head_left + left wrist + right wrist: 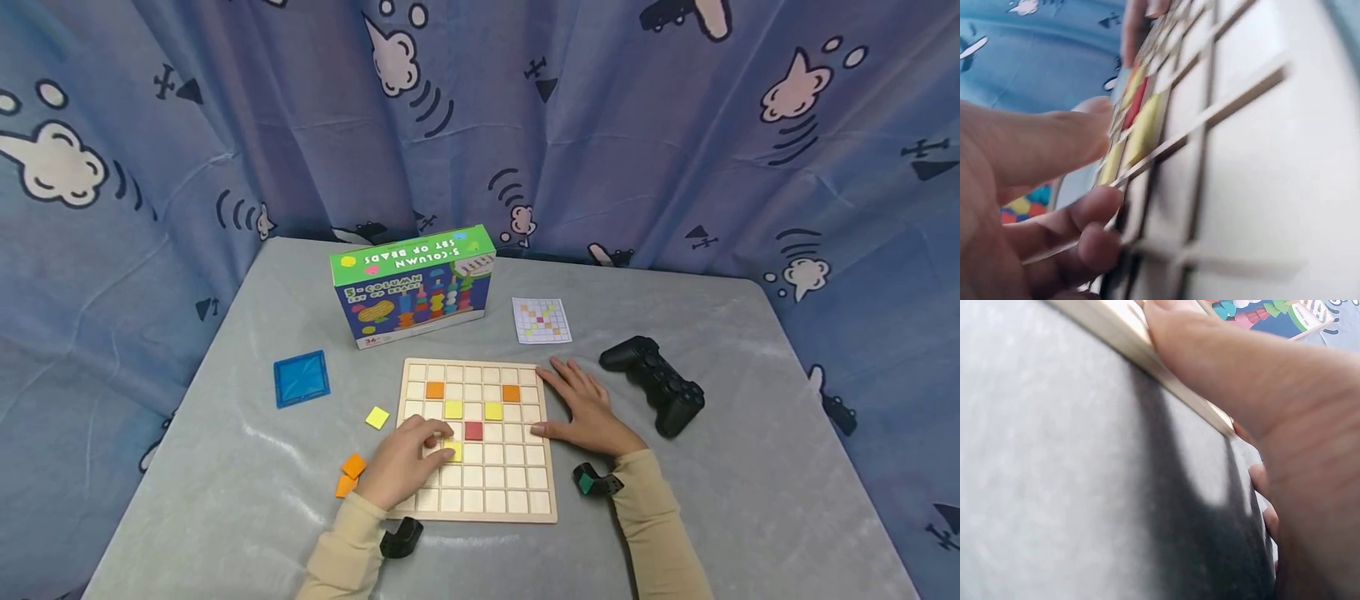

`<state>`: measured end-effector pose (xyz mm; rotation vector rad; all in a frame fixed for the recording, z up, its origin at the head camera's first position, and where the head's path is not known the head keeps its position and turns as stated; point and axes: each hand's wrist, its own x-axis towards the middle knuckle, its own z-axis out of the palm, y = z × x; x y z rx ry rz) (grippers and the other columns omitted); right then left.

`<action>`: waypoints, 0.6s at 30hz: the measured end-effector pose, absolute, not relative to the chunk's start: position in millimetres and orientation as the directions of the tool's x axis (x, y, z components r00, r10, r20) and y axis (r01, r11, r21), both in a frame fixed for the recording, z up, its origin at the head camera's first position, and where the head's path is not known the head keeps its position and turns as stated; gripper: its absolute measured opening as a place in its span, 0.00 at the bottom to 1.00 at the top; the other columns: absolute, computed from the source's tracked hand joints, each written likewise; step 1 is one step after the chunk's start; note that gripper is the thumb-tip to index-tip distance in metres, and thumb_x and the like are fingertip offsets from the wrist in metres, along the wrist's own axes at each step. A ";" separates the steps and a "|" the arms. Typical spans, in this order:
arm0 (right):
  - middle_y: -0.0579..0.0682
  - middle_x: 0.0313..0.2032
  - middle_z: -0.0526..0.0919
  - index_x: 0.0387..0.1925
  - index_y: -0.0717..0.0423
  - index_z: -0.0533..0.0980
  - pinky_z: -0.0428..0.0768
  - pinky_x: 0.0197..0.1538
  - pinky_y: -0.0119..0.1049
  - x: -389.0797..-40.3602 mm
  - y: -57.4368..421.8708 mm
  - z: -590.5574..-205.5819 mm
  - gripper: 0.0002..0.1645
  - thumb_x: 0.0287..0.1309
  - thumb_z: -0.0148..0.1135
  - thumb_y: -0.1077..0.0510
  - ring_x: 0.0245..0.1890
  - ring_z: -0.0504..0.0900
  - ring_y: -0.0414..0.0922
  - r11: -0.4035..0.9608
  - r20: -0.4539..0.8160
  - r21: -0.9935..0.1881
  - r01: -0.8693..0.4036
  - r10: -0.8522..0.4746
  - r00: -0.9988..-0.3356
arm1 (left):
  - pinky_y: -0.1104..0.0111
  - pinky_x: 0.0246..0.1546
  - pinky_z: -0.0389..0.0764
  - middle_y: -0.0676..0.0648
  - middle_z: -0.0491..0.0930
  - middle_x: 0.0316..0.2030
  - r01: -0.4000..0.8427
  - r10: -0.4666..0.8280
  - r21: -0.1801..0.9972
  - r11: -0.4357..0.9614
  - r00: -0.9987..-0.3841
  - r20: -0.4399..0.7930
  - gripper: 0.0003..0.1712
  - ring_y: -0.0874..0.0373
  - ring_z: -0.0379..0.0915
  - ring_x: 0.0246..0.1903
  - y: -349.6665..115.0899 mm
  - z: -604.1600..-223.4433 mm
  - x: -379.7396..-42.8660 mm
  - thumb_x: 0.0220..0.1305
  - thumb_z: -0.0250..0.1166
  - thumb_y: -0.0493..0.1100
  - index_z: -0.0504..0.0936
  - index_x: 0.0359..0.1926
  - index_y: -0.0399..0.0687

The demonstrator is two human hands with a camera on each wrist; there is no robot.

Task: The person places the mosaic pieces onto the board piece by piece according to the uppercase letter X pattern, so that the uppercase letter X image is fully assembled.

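Touching the board [495,502]: right hand [587,410] (left hand [405,463] near a yellow tile [457,447]).

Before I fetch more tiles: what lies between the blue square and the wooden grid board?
In the head view, one loose yellow tile lies between the blue square and the wooden grid board, touching neither.

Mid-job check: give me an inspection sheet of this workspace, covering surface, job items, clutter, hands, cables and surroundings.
Surface: grey tabletop, faint sheen at left.
Job items: grid board holding orange tiles, yellow tiles and one red tile; loose yellow tile and loose orange tiles to its left; pattern card beyond it.
Clutter: bead-set box, blue square tray, black game controller.
Hands: left hand over the board's left part, nothing seen held; right hand touching its right edge.
Cables: nothing clearly seen.
Surroundings: blue patterned curtain behind.
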<state>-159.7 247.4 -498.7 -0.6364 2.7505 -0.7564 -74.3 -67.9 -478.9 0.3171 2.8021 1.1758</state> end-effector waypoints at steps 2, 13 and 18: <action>0.52 0.75 0.45 0.73 0.37 0.52 0.37 0.66 0.65 -159.7 247.5 -499.1 0.55 0.48 0.65 0.30 0.74 0.37 0.58 0.771 -0.094 -0.532 -0.350 -0.464 -0.881 | 0.74 0.26 0.67 0.57 0.70 0.28 0.124 0.177 0.724 0.679 -0.984 0.003 0.10 0.65 0.63 0.25 -74.7 -473.8 -76.9 0.60 0.68 0.44 0.82 0.44 0.53; 0.51 0.75 0.45 0.73 0.36 0.52 0.37 0.66 0.65 -159.8 249.5 -501.3 0.55 0.48 0.65 0.30 0.74 0.36 0.57 0.768 -0.087 -0.537 -0.349 -0.462 -0.883 | 0.56 0.45 0.79 0.41 0.73 0.47 -0.079 -0.044 0.646 0.760 -0.997 -0.070 0.24 0.49 0.73 0.43 -117.8 -462.9 -93.0 0.57 0.69 0.37 0.78 0.56 0.43; 0.51 0.75 0.45 0.73 0.36 0.52 0.37 0.67 0.64 -159.6 249.3 -501.4 0.55 0.49 0.64 0.30 0.74 0.36 0.57 0.771 -0.087 -0.533 -0.350 -0.461 -0.883 | 0.55 0.49 0.77 0.41 0.73 0.44 -0.060 -0.024 0.627 0.777 -0.998 -0.065 0.24 0.49 0.72 0.41 -126.8 -469.1 -95.5 0.56 0.69 0.33 0.78 0.55 0.41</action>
